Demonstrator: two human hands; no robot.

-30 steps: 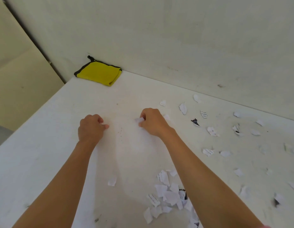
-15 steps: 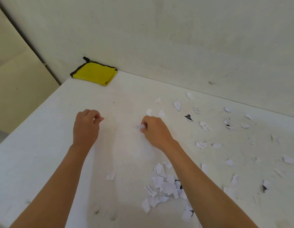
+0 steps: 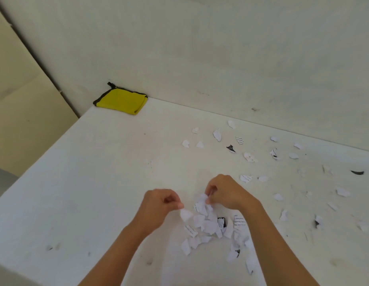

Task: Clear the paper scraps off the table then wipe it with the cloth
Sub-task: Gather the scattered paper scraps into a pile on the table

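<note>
While each hand pinches a scrap, left hand (image 3: 159,205) and right hand (image 3: 227,193) hover over the pile (image 3: 210,226); loose scraps (image 3: 249,156) lie toward two o'clock, nearer the right.

Plain indoor room; bare off-white wall (image 3: 220,48) behind scuffed white table (image 3: 97,182)

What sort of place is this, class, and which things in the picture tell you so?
Probably a plain indoor room with a worktable pushed into a corner: a bare white table against an off-white wall, a folded yellow cloth at the back, and torn paper scraps scattered about.
</note>
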